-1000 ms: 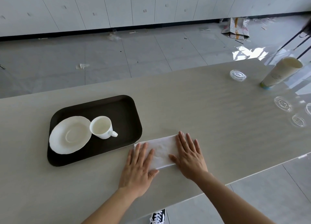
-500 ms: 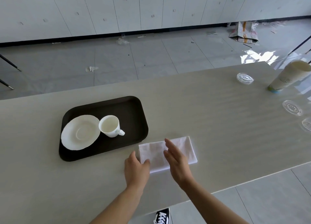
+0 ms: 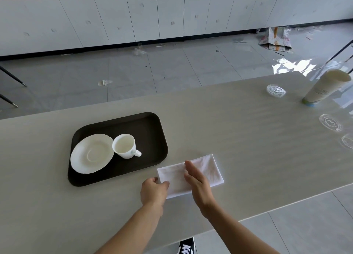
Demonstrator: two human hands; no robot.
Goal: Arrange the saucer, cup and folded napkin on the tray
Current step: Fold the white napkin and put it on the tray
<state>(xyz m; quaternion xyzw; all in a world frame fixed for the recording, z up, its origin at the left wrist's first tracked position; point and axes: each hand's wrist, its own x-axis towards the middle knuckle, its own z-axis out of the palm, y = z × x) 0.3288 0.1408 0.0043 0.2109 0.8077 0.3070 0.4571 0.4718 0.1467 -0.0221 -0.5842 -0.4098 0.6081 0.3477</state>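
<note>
A dark brown tray [image 3: 150, 131] lies on the beige table. On its left half rests a white saucer [image 3: 91, 156], and a white cup [image 3: 125, 145] stands beside it, handle pointing right. Just right of the tray's near corner a white folded napkin [image 3: 206, 167] lies on the table. My left hand [image 3: 153, 191] pinches the napkin's left end. My right hand [image 3: 196, 181] stands on edge across the napkin's middle, fingers straight and together.
A stack of paper cups [image 3: 324, 87] lies tilted at the far right, with several clear plastic lids [image 3: 276, 90] around it. The table's near edge runs just behind my wrists; a shoe [image 3: 186, 247] shows below it.
Both hands lay flat on the napkin a second ago. The left hand has since curled onto the napkin's left end, and the right hand has turned on edge over its middle.
</note>
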